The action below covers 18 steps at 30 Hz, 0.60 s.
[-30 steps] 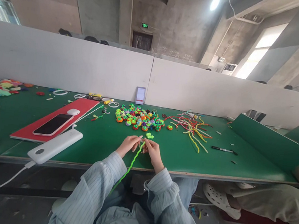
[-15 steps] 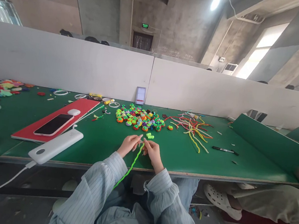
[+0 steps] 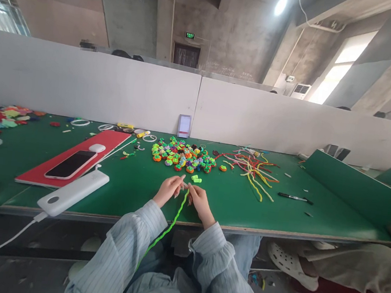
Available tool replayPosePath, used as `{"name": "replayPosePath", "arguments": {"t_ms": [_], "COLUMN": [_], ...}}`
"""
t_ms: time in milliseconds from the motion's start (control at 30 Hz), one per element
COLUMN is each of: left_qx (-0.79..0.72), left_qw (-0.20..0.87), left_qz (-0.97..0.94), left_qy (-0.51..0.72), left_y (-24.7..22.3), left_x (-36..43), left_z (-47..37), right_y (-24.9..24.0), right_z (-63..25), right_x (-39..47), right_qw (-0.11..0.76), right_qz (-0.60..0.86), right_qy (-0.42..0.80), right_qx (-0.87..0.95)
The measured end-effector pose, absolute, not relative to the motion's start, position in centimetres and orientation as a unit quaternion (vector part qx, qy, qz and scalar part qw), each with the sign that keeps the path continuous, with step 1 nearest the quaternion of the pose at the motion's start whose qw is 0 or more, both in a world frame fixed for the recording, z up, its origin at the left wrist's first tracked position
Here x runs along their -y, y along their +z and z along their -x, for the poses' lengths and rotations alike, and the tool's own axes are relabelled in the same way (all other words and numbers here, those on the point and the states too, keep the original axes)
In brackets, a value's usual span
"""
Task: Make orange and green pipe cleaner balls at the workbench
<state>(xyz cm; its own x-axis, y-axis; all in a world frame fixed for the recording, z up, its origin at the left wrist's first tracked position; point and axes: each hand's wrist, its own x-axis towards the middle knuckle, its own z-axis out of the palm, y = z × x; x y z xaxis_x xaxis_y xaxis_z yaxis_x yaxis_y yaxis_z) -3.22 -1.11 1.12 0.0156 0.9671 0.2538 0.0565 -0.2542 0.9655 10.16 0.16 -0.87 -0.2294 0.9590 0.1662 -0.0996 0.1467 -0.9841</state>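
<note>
A bright green pipe cleaner [image 3: 174, 221] trails from between my fingertips down over the table edge toward my lap. My right hand [image 3: 202, 204] pinches its upper end. My left hand [image 3: 166, 191] is closed too, thumb and finger pressed together close to that end; what lies between them is too small to make out. Just beyond my fingertips, a few short light-green coiled pieces [image 3: 196, 179] rest on the table. Behind them spreads a heap of small colourful pipe-cleaner pieces [image 3: 183, 155], many orange and green.
Loose red, yellow and pale pipe cleaners [image 3: 255, 170] and a black pen [image 3: 295, 197] lie to the right. Left are a red folder [image 3: 41, 168], a phone [image 3: 71, 164] and a white power bank [image 3: 73, 192]. Another person's leg [image 3: 355, 266] shows at right.
My hands stay in nearly the same place. The green pipe cleaner's hanging part has shifted slightly, its lower end reaching further down toward my lap.
</note>
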Motion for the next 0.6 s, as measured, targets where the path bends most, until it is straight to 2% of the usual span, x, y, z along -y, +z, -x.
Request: {"name": "replayPosePath", "arguments": {"t_ms": [267, 467, 600], "left_qx": [-0.429, -0.394, -0.388], "left_qw": [0.445, 0.572, 0.602], "left_qz": [-0.605, -0.601, -0.592], "left_qy": [0.503, 0.395, 0.369], "left_y": [0.8, 1.2, 1.5], "left_x": [1.0, 1.5, 1.6], "left_z": [3.0, 2.9, 3.4], "right_y": [-0.7, -0.3, -0.2], "right_z": [-10.4, -11.0, -11.4], "right_x": [0.0, 0.1, 0.1], "right_qw": [0.552, 0.582, 0.567], "right_qz": [0.371, 0.346, 0.319], "right_qy": [0.517, 0.549, 0.595], "right_qx": [0.538, 0.49, 0.472]}}
